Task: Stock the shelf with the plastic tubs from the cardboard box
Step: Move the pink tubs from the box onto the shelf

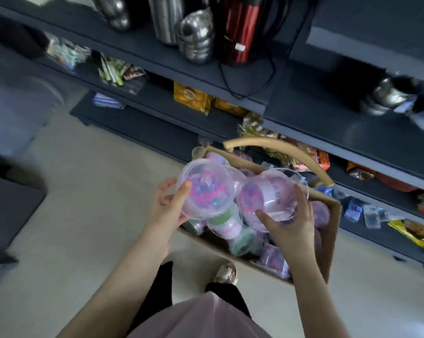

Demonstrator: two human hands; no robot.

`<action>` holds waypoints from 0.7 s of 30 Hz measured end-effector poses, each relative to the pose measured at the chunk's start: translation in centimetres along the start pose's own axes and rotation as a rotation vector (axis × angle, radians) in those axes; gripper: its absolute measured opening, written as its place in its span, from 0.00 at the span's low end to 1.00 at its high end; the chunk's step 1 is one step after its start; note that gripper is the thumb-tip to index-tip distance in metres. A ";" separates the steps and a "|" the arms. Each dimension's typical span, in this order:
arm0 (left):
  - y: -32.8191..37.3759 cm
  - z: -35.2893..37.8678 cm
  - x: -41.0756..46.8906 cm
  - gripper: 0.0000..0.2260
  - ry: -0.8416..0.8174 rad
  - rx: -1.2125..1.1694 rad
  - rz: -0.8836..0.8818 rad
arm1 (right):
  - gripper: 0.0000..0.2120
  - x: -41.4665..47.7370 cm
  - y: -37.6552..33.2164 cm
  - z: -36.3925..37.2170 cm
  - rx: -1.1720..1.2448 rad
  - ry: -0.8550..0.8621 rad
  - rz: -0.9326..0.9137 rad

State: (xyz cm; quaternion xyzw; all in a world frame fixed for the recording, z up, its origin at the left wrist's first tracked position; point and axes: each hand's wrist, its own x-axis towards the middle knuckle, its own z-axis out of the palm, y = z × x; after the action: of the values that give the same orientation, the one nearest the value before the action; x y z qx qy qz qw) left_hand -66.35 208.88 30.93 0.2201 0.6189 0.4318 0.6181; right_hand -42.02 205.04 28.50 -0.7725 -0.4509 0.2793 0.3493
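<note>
Two grips each hold one tub just above the brown cardboard box. The left grip curls round a clear round plastic tub full of pink and blue bits, thumb on its lid. The right grip curls round a second clear tub, tipped on its side. The box sits on the pale floor by the dark blue shelf, with more tubs inside.

Dark blue-grey shelving is standing over a pale floor in soft, even light.
Steel vessels and a red flask are sitting on the upper board, a black cable is hanging over its edge, snack packets are lying on the lower boards, and a dark low piece of furniture is standing at the left, blurred.
</note>
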 end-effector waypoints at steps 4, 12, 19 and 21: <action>6.2 -7.4 1.1 0.39 -0.012 -0.025 -0.044 | 0.49 0.5 -9.2 6.0 -0.025 -0.101 -0.216; 17.5 -25.3 3.3 0.37 -0.030 -0.105 -0.027 | 0.47 -1.5 -26.2 19.4 0.095 -0.091 -0.490; 28.8 -34.4 5.9 0.30 0.007 -0.157 0.147 | 0.48 -0.2 -39.6 23.9 0.153 -0.064 -0.726; 32.2 -35.6 7.4 0.32 -0.001 -0.157 0.184 | 0.48 0.9 -43.5 24.2 0.131 -0.050 -0.821</action>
State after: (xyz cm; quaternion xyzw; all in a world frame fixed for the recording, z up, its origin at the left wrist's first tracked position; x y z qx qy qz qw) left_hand -109.80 222.55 47.77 0.2270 0.5602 0.5336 0.5915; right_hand -81.54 227.99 48.34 -0.4976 -0.7112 0.1633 0.4690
